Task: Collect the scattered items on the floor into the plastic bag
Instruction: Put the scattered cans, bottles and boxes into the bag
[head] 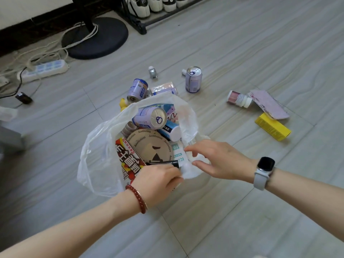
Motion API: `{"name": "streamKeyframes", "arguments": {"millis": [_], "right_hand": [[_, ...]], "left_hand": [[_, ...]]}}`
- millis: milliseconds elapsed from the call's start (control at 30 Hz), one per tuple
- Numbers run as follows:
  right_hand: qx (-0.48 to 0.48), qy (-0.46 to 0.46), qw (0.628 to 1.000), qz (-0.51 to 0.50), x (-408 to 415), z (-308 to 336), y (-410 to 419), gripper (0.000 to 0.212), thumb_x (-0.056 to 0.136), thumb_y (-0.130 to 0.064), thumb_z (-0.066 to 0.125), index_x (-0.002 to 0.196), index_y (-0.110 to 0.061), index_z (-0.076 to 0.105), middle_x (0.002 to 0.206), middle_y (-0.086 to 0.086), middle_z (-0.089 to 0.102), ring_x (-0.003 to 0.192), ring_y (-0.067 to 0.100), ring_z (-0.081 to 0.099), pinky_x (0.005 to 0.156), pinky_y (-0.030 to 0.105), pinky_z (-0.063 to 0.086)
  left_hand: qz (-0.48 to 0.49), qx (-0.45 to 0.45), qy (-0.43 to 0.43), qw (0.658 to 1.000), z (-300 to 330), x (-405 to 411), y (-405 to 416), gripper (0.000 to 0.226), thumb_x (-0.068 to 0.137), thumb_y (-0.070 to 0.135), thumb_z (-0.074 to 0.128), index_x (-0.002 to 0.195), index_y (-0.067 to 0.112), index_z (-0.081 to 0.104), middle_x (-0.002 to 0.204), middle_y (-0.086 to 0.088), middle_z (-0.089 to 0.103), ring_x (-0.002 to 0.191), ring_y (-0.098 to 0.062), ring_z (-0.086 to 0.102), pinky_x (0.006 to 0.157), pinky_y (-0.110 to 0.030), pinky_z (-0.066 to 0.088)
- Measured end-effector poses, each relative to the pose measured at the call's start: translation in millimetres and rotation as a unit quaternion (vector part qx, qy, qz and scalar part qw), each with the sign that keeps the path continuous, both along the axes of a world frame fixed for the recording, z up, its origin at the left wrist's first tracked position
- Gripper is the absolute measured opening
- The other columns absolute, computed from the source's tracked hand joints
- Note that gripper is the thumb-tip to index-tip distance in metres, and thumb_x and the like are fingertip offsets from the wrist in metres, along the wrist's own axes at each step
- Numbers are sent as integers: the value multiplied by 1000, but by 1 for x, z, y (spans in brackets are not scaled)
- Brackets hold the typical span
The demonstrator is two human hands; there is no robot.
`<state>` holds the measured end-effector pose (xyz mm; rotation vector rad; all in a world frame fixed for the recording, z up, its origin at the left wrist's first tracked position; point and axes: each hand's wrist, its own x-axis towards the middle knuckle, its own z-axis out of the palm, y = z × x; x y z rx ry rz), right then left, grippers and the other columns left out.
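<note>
Left hand (pixel 158 180) fingers gripped black marker (pixel 161 162) over open plastic bag (pixel 95 157). Right hand (pixel 217 159) fingers loosely spread at bag rim; whether pinching, cannot tell.

Round lid (pixel 147 146) reads "Aesthetics" (repeated around rim); white pack (pixel 176 147) "60".

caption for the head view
Left hand holds a black marker in the plastic bag, right hand at its rim; a can and yellow box lie beyond.
</note>
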<state>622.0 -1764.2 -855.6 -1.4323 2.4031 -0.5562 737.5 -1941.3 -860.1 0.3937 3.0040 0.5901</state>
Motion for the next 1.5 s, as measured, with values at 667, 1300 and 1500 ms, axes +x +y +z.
{"name": "streamKeyframes", "arguments": {"millis": [667,1300,1500], "right_hand": [[-128,13,991,-27,-3,-18,1,23,89,-29,44,83,-15,61,83,3,60,75,17,55,56,36,50],[116,-29,782,-611,-124,-113,147,66,84,-29,59,136,-4,27,136,18,36,124,35,34,95,45,35],[145,83,800,-577,-117,-143,148,63,49,-7,84,104,-1,55,88,16,65,75,35,63,55,36,51]], "left_hand": [[127,9,140,982,14,-29,-48,30,85,36,47,80,15,68,76,2,61,68,-14,56,57,-25,50],[21,-73,-8,997,-34,-258,112,52,88,20,48,136,12,30,145,-6,30,130,-27,32,97,-41,35],[32,-102,-136,985,-88,-330,142,73,90,24,46,144,16,-2,155,0,-8,142,-27,-4,105,-47,29]]}}
